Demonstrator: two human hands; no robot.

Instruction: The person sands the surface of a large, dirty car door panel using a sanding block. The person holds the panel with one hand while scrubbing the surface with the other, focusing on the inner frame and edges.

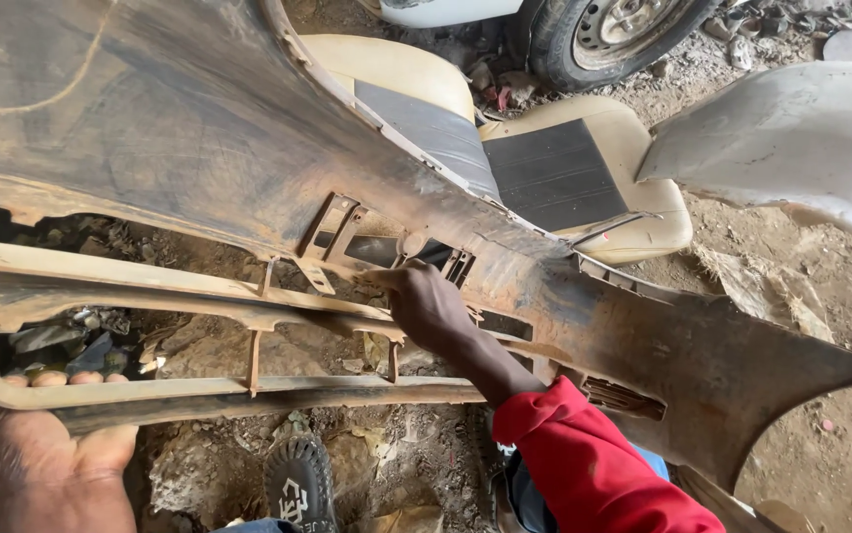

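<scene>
- One dusty car bumper (199,148) fills the view from the left edge to the right, held up above the dirt ground (820,444), inner side facing the camera.
- Two hands are on it: the left hand (36,449) at the near left, the right hand (426,306) near the middle.
- One car seat (554,173), cream with grey panels, lies far behind the bumper; one wheel (623,30) stands beyond it; one grey body panel (801,138) sits at the far right.
- One shoe sole (299,484) shows near, below the bumper.
- The left hand grips the bumper's lower bar from beneath, palm up, fingers (61,378) curled over the bar and pressed together.
- The right hand, in a red sleeve (584,464), reaches up through a grille opening; its fingers pinch a small bracket (386,266) inside the bumper.
- The bumper's right end tapers to a point above open ground; rubble lies beneath the grille slots.
</scene>
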